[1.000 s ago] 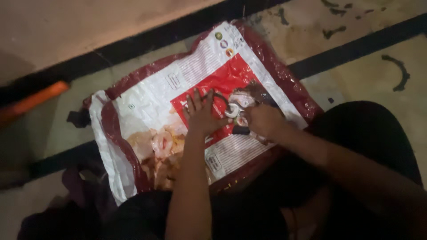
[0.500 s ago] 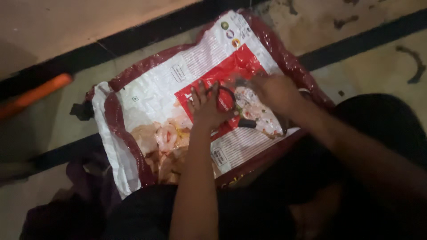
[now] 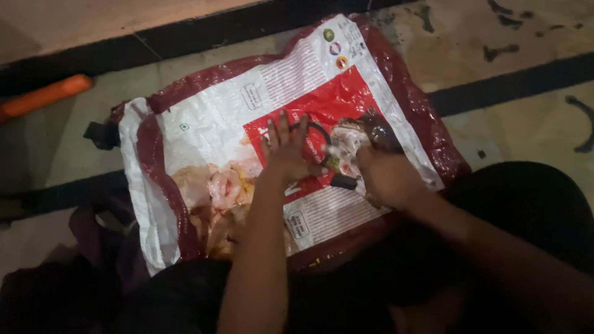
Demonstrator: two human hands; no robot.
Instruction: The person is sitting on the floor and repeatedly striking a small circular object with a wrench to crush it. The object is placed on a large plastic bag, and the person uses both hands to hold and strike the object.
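Red-and-white plastic sack (image 3: 247,117) is spread on the floor; at its right half the left hand (image 3: 288,148) is pressed open beside a dark ring (image 3: 317,137), the right hand (image 3: 383,176) closed around a dark tool (image 3: 344,181). Flat pressure should be kept.

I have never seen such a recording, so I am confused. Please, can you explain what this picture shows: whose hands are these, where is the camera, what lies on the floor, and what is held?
There is no machine here. A person wears a camera on the head, so you look down at their own two bare hands. A large red and white printed sack lies flat on the floor. The left hand presses on the sack, touching a dark ring. The right hand grips a small dark object; the picture is too blurred to tell what it is. An orange handle lies at the far left.
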